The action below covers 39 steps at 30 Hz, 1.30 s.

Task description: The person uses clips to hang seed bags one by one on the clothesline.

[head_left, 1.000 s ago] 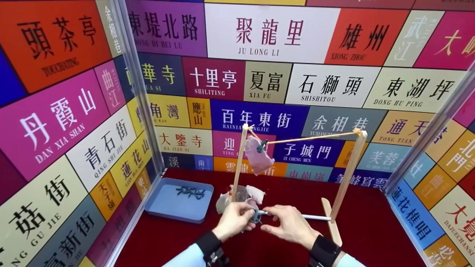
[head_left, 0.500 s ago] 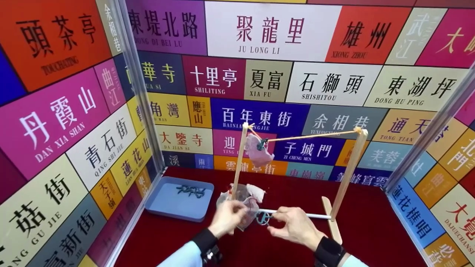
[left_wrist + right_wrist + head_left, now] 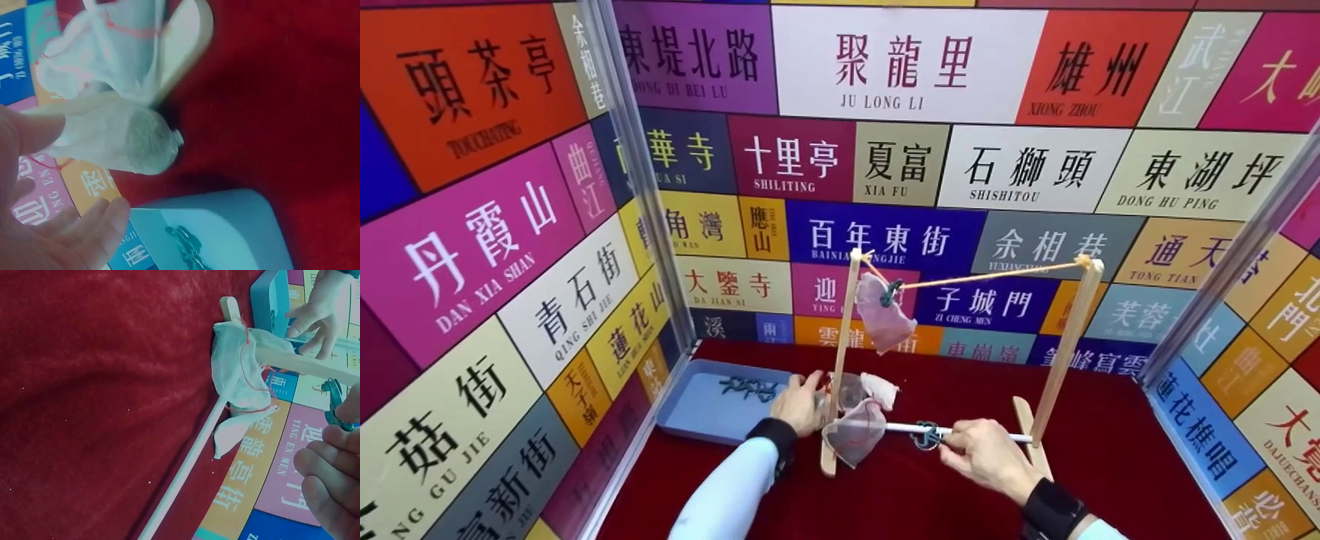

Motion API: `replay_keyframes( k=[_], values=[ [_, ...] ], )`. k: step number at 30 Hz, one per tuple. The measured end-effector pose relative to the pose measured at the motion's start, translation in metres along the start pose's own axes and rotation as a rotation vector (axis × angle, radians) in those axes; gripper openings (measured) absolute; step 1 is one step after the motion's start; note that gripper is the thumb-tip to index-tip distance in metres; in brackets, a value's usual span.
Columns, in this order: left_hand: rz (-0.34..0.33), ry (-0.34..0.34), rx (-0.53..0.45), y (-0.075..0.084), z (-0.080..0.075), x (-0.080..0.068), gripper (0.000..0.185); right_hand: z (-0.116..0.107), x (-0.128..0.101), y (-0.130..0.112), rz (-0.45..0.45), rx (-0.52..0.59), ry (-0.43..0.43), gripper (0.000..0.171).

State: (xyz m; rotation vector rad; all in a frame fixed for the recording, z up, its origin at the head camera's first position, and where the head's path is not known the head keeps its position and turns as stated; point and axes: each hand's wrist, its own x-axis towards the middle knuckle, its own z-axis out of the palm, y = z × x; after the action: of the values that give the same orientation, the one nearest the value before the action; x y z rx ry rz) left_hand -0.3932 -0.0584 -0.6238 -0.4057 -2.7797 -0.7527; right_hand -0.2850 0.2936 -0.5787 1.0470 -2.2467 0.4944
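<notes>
A small wooden rack [image 3: 1065, 352] stands on the red cloth, with a string across its top and a white rod [image 3: 997, 437] low down. A pink pouch [image 3: 881, 319] hangs from the string by a teal clip. My right hand [image 3: 949, 439] pinches another teal clip [image 3: 928, 435] at the rod; the right wrist view shows the clip [image 3: 334, 402] between my fingertips [image 3: 337, 439]. A mesh pouch [image 3: 855, 439] droops at the rod's left end. My left hand [image 3: 810, 382] reaches with spread fingers to the loose white pouches [image 3: 877, 388] by the left post, holding nothing.
A light blue tray [image 3: 697, 416] with several teal clips [image 3: 746, 388] lies at the left, just beside my left hand. Colourful sign-printed walls close in the left, back and right. Red cloth [image 3: 1110, 457] covers the floor around the rack.
My left hand let go of the mesh pouch and moved up-left to the pile by the post. My right hand slid right along the rod with the clip.
</notes>
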Motion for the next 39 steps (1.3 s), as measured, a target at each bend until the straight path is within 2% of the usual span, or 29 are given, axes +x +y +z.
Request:
replay_keyframes(
  k=[3,7,10,13,17,22,26,31,34,39],
  values=[
    [-0.031,-0.044,0.005,-0.001,0.010,0.005,0.051,0.000,-0.004,0.000,-0.013,-0.008,-0.022,0.034],
    [-0.091,-0.088,0.001,-0.002,0.024,0.007,0.054,0.000,-0.007,-0.001,-0.030,0.002,-0.041,0.033],
    [-0.092,-0.090,-0.002,-0.008,0.033,0.006,0.052,-0.001,-0.007,-0.002,-0.028,-0.018,-0.066,0.034],
    [-0.068,-0.085,0.003,-0.017,0.035,0.006,0.037,-0.003,-0.007,-0.004,-0.016,-0.051,-0.092,0.039],
    [-0.082,-0.081,0.003,-0.022,0.024,0.009,0.015,-0.005,-0.007,-0.002,-0.008,-0.040,-0.100,0.036],
    [-0.154,-0.069,-0.034,-0.020,0.012,0.012,0.015,-0.006,-0.008,0.000,-0.017,-0.020,-0.088,0.036],
    [-0.178,-0.007,-0.052,-0.018,0.006,0.014,0.007,-0.007,-0.005,0.000,-0.020,-0.019,-0.090,0.041],
    [-0.133,0.069,-0.035,-0.014,-0.009,0.024,0.008,-0.012,0.000,0.001,-0.004,-0.077,-0.094,0.040],
    [-0.095,0.060,-0.008,-0.012,-0.022,0.029,0.009,-0.016,0.003,0.002,0.009,-0.093,-0.089,0.039],
    [-0.006,0.026,0.060,-0.005,-0.049,0.029,0.012,-0.026,0.012,0.003,0.018,-0.107,-0.101,0.035]
  ],
)
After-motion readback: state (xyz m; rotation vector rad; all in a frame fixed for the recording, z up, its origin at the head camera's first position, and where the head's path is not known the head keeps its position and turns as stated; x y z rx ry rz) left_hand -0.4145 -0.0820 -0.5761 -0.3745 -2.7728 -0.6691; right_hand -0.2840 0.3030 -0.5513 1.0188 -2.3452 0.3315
